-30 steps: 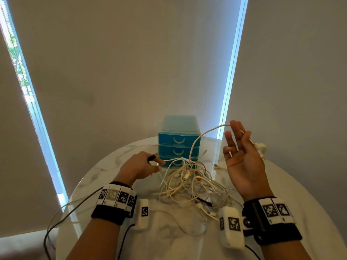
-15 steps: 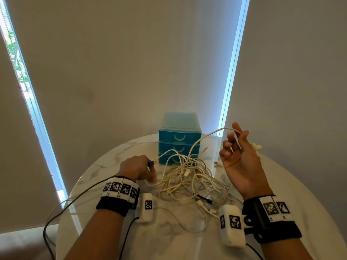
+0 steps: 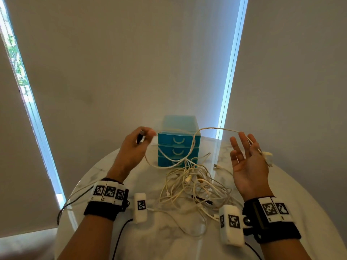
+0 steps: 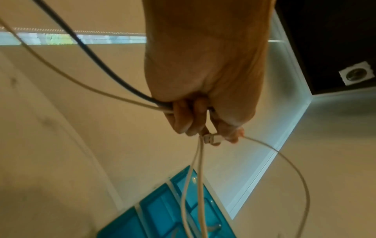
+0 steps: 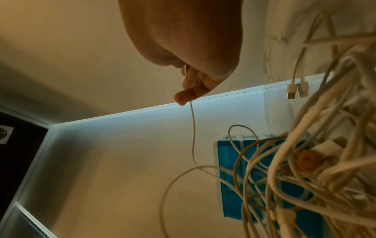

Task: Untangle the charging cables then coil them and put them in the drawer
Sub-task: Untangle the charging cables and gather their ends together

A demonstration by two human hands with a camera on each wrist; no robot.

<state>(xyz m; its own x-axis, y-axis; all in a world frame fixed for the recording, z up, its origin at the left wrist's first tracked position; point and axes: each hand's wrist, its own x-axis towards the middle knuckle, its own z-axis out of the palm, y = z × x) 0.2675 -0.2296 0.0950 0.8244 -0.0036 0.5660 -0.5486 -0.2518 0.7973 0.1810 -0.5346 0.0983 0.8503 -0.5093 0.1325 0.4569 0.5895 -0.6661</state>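
A tangle of white charging cables (image 3: 195, 186) lies on the round marble table (image 3: 169, 241), in front of a blue three-drawer unit (image 3: 178, 147) whose drawers are all closed. My left hand (image 3: 144, 136) is raised left of the drawers and pinches the plug of one white cable (image 3: 214, 128); the left wrist view shows the connector between my fingertips (image 4: 211, 136). That cable sags into the tangle, then arcs up to my right hand (image 3: 242, 147). That hand is held up, palm towards me and fingers straight, with the cable draped over them. Its other plug (image 3: 267, 156) hangs behind the hand.
A loose USB plug (image 3: 216, 166) lies on the table right of the drawers. A dark connector (image 3: 201, 199) sits in the near part of the tangle. One cable loop trails toward the table's near edge (image 3: 187, 229). Walls and window strips stand close behind.
My left hand has lifted from beside the tangle up to drawer-top height, drawing its cable end out. My right hand's fingers, curled half a second ago, have straightened.
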